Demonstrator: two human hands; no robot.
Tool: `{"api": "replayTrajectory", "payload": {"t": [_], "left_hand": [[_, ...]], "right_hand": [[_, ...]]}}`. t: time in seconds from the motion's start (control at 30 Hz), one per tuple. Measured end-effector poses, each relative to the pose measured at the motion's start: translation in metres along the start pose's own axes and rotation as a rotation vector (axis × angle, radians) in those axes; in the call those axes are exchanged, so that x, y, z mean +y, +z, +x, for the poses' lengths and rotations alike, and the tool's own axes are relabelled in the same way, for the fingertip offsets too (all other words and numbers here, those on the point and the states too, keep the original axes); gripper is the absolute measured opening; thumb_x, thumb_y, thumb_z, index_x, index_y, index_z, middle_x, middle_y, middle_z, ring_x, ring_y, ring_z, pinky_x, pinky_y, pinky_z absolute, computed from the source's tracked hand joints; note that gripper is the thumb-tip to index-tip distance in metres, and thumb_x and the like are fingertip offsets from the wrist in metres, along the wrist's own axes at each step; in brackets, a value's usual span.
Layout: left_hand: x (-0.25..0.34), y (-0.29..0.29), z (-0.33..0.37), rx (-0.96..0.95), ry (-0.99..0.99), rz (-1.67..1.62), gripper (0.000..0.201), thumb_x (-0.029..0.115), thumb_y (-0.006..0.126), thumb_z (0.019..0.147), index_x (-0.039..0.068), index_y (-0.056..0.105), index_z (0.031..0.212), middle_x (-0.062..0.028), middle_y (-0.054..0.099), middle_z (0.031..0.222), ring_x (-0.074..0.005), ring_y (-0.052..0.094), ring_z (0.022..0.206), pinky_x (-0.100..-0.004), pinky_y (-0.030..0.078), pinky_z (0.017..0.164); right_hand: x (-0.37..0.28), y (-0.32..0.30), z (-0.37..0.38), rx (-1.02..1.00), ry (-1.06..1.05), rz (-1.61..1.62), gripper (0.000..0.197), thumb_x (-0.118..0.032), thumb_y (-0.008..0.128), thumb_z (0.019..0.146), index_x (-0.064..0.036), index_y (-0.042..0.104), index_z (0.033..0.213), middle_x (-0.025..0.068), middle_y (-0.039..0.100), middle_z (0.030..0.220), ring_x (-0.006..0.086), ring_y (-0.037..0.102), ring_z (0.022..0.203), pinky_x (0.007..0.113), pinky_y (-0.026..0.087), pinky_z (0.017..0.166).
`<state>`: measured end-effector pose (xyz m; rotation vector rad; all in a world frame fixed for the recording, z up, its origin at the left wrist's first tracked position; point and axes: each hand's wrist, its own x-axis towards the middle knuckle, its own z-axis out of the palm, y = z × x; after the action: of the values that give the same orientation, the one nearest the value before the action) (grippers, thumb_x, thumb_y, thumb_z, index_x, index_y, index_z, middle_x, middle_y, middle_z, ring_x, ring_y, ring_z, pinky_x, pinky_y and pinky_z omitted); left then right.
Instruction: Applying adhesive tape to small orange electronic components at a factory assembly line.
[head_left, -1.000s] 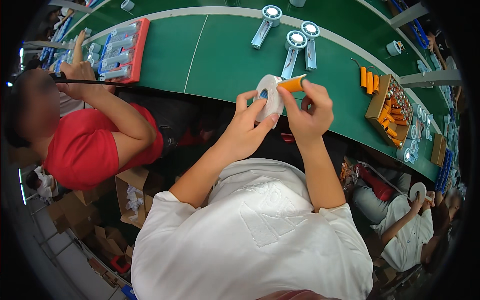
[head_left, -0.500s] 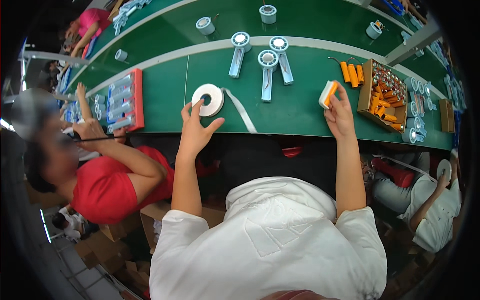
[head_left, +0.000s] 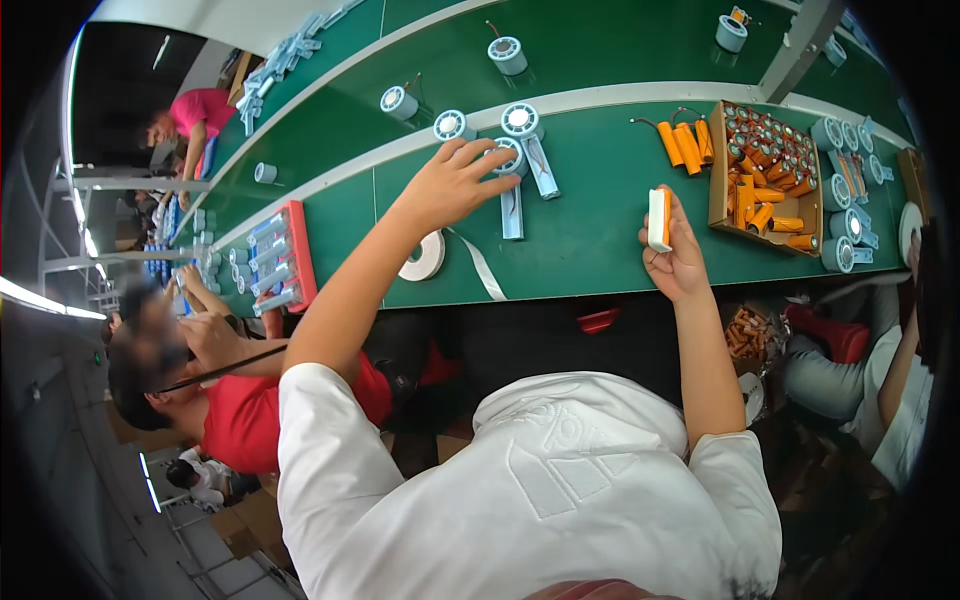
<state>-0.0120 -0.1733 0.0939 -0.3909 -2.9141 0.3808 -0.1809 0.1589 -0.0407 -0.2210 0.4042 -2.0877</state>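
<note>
My left hand point(head_left: 450, 188) reaches forward over a group of light-blue handheld fan bodies, its fingers stretched out and apart. The fingertips lie over the round head of the nearest fan body point(head_left: 512, 212); whether they touch it I cannot tell. Another fan body point(head_left: 538, 165) lies beyond it to the right, and a third round head point(head_left: 452, 124) shows behind my fingers. In my right hand point(head_left: 675, 255), above the table's near edge, is an orange battery point(head_left: 667, 215) with a white strip along its side. Under my left forearm sits a partly hidden white tape roll point(head_left: 430, 258), its loose end trailing right.
Several orange batteries point(head_left: 680, 148) lie beside a cardboard box point(head_left: 718, 190) full of more. Light-blue fan parts point(head_left: 838, 253) stand right of the box. A red tray point(head_left: 303, 250) of fan parts is at left, near a person in red point(head_left: 240, 425). Motor heads point(head_left: 507, 55) stand behind a pale rail.
My left hand has moved from the tape roll forward and right to the fan bodies. My right hand still holds the battery, now turned more upright. The whole view has shifted somewhat.
</note>
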Motion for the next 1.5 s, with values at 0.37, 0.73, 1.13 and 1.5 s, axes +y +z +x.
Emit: {"api": "replayTrajectory", "payload": {"t": [0.37, 0.73, 1.13, 1.5], "left_hand": [[-0.01, 0.018, 0.028, -0.029, 0.17, -0.17, 0.035, 0.007, 0.073, 0.086, 0.02, 0.07, 0.118, -0.006, 0.054, 0.139, -0.0291, 0.05, 0.133, -0.0397, 0.049, 0.105], [0.016, 0.01, 0.022, -0.137, 0.027, -0.106, 0.024, 0.006, 0.073, 0.085, 0.015, 0.074, 0.107, -0.0103, 0.052, 0.134, -0.0336, 0.051, 0.13, -0.0394, 0.052, 0.106], [0.063, -0.006, 0.015, -0.244, -0.101, -0.468, 0.013, 0.007, 0.078, 0.082, 0.01, 0.074, 0.094, -0.005, 0.06, 0.123, -0.0309, 0.055, 0.125, -0.0416, 0.051, 0.106], [0.105, 0.028, 0.001, 0.212, -0.182, -0.69, 0.013, 0.004, 0.078, 0.083, 0.01, 0.068, 0.089, -0.0008, 0.066, 0.113, -0.0291, 0.059, 0.128, -0.0429, 0.049, 0.108]], "right_hand": [[0.002, 0.005, 0.001, 0.04, 0.011, 0.124, 0.054, -0.006, 0.062, 0.104, -0.0125, 0.043, 0.154, 0.0138, 0.068, 0.111, 0.0082, 0.059, 0.073, 0.013, 0.026, 0.04], [-0.001, 0.003, 0.002, -0.014, 0.095, 0.011, 0.051, -0.011, 0.062, 0.106, -0.0106, 0.043, 0.154, 0.014, 0.067, 0.111, 0.0124, 0.068, 0.081, 0.012, 0.027, 0.041], [-0.005, 0.068, -0.01, 0.472, 0.137, -0.289, 0.052, -0.002, 0.072, 0.098, -0.0031, 0.049, 0.144, 0.0178, 0.069, 0.107, 0.0139, 0.072, 0.083, 0.014, 0.027, 0.042], [0.012, 0.05, -0.013, -0.038, -0.533, -1.256, 0.048, 0.008, 0.079, 0.087, -0.0058, 0.059, 0.128, 0.0147, 0.074, 0.115, 0.0168, 0.072, 0.086, 0.021, 0.048, 0.055]]}}
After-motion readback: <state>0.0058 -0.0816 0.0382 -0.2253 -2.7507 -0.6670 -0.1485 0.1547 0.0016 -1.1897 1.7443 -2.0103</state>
